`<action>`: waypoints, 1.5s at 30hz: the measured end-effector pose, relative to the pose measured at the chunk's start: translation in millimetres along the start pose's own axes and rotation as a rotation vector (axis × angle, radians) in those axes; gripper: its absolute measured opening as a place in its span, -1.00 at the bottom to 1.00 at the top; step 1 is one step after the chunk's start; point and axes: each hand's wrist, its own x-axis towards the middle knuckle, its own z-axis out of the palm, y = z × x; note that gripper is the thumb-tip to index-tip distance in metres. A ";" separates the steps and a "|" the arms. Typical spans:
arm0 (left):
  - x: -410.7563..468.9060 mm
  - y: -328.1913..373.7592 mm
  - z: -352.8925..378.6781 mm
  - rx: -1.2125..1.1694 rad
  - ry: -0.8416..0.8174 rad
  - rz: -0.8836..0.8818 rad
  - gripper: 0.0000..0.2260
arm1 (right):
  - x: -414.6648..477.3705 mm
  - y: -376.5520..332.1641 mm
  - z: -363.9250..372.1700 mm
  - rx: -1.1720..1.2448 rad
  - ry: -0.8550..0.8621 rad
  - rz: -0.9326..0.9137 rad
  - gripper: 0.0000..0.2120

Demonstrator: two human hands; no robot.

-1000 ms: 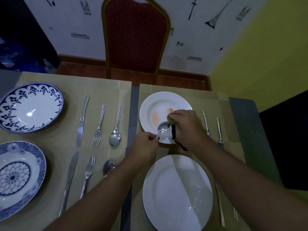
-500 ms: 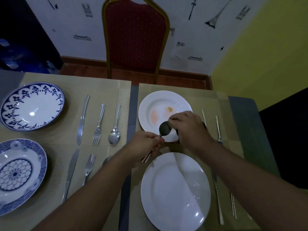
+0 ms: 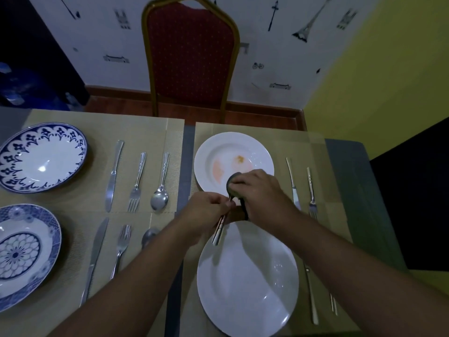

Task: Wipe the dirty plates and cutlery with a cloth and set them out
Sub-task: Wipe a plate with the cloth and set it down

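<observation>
The spoon (image 3: 218,231) is pinched by the left hand (image 3: 206,210); its bowl, exposed earlier, is now enclosed in cloth (image 3: 233,181) gripped by the right hand (image 3: 262,195): wiping judged under way

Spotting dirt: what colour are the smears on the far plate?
Pink and orange smears; head view.
</observation>
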 end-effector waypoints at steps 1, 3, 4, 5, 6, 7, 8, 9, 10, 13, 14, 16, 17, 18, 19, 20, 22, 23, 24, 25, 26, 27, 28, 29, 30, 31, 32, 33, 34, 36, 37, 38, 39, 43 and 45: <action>-1.0 1.1 0.5 0.014 0.007 -0.013 -0.89 | 1.8 5.9 0.7 -0.030 -0.009 0.041 -0.69; -1.9 4.5 1.3 0.012 0.035 -0.056 -0.93 | 2.7 19.3 -2.4 -0.026 0.034 0.151 -0.67; -2.2 6.5 1.6 0.009 0.054 -0.067 -0.93 | 1.2 25.7 -5.5 0.002 0.072 0.204 -0.65; -2.8 8.2 2.4 0.003 0.072 -0.070 -0.93 | -1.5 31.0 -8.3 0.037 0.103 0.253 -0.62; -3.2 9.6 3.5 -0.010 0.080 -0.063 -0.92 | -5.5 34.9 -10.4 0.073 0.127 0.292 -0.60; -5.2 12.5 4.7 -0.035 0.077 -0.052 -0.90 | -10.0 37.3 -12.2 0.114 0.146 0.325 -0.58; -6.9 15.8 5.9 -0.064 0.066 -0.036 -0.89 | -14.8 39.3 -12.8 0.156 0.157 0.349 -0.57; -9.0 20.1 8.0 -0.090 0.052 -0.017 -0.87 | -19.6 40.9 -13.2 0.194 0.165 0.367 -0.57; -10.7 24.8 10.4 -0.113 0.036 0.001 -0.85 | -24.3 42.3 -13.5 0.220 0.169 0.382 -0.57; -14.9 40.3 19.7 -0.197 -0.019 -0.016 -0.78 | -35.6 43.8 -16.0 0.258 0.193 0.415 -0.59; -15.0 43.8 23.6 -0.224 -0.036 -0.019 -0.78 | -38.1 43.8 -17.3 0.272 0.202 0.429 -0.59; -14.4 48.9 33.5 -0.235 -0.052 0.014 -0.80 | -41.5 45.9 -18.3 0.310 0.197 0.451 -0.59; -14.4 49.9 39.4 -0.243 -0.057 0.037 -0.82 | -43.0 47.8 -18.8 0.334 0.198 0.453 -0.58; -13.2 49.6 46.0 -0.258 -0.064 0.055 -0.84 | -44.9 50.3 -19.3 0.359 0.205 0.448 -0.57; -11.9 49.2 53.2 -0.273 -0.063 0.066 -0.87 | -47.5 52.5 -20.4 0.380 0.216 0.438 -0.56; -10.0 48.6 60.4 -0.283 -0.058 0.070 -0.89 | -50.7 54.6 -21.6 0.392 0.231 0.433 -0.56; -5.4 46.7 75.4 -0.261 -0.037 0.061 -0.87 | -57.9 58.1 -25.4 0.393 0.266 0.450 -0.57; -3.3 46.6 83.4 -0.248 -0.026 0.057 -0.85 | -61.5 60.4 -27.5 0.391 0.275 0.465 -0.58; -1.1 45.4 91.2 -0.250 -0.019 0.057 -0.82 | -65.2 64.1 -28.8 0.390 0.276 0.476 -0.59; 1.1 44.0 98.9 -0.261 -0.013 0.055 -0.78 | -69.5 68.6 -29.6 0.387 0.268 0.481 -0.59; 3.7 42.5 106.3 -0.272 -0.005 0.050 -0.74 | -73.9 75.3 -29.5 0.383 0.257 0.484 -0.59; 5.5 41.7 113.9 -0.271 0.002 0.046 -0.68 | -78.9 82.6 -29.2 0.378 0.247 0.483 -0.58; 7.0 41.5 121.5 -0.269 -0.001 0.043 -0.65 | -84.3 90.6 -28.4 0.376 0.239 0.488 -0.57; 8.6 42.2 129.1 -0.270 -0.015 0.035 -0.66 | -89.9 98.1 -28.4 0.377 0.236 0.494 -0.57; 9.8 43.3 137.0 -0.284 -0.033 0.030 -0.73 | -95.1 105.1 -28.9 0.383 0.240 0.501 -0.57; 10.6 44.9 145.1 -0.294 -0.046 0.026 -0.85 | -100.2 111.4 -29.8 0.395 0.246 0.509 -0.57; 10.4 47.3 153.9 -0.307 -0.053 0.016 -0.91 | -104.8 117.5 -31.5 0.407 0.256 0.520 -0.56; 12.4 48.2 162.1 -0.307 -0.047 0.006 -0.87 | -109.3 123.8 -32.9 0.413 0.266 0.532 -0.56; 15.3 48.8 171.5 -0.314 -0.040 -0.006 -0.85 | -114.0 130.0 -34.8 0.413 0.273 0.542 -0.55; 20.4 51.0 190.9 -0.288 -0.011 -0.007 -0.89 | -122.9 142.4 -38.7 0.415 0.280 0.558 -0.56; 23.0 51.9 200.4 -0.257 0.015 0.000 -0.90 | -126.9 148.5 -40.9 0.420 0.280 0.569 -0.56; 25.8 52.5 209.4 -0.235 0.044 0.005 -0.89 | -130.3 154.9 -42.7 0.426 0.278 0.581 -0.56; 28.5 53.9 218.3 -0.209 0.071 0.009 -0.88 | -133.1 161.5 -44.0 0.427 0.277 0.590 -0.56; 47.3 54.5 249.0 -0.148 0.174 0.003 -0.84 | -139.9 185.3 -49.0 0.406 0.275 0.602 -0.57; 60.4 52.7 260.9 -0.113 0.212 -0.004 -0.85 | -143.1 195.4 -51.6 0.398 0.282 0.598 -0.58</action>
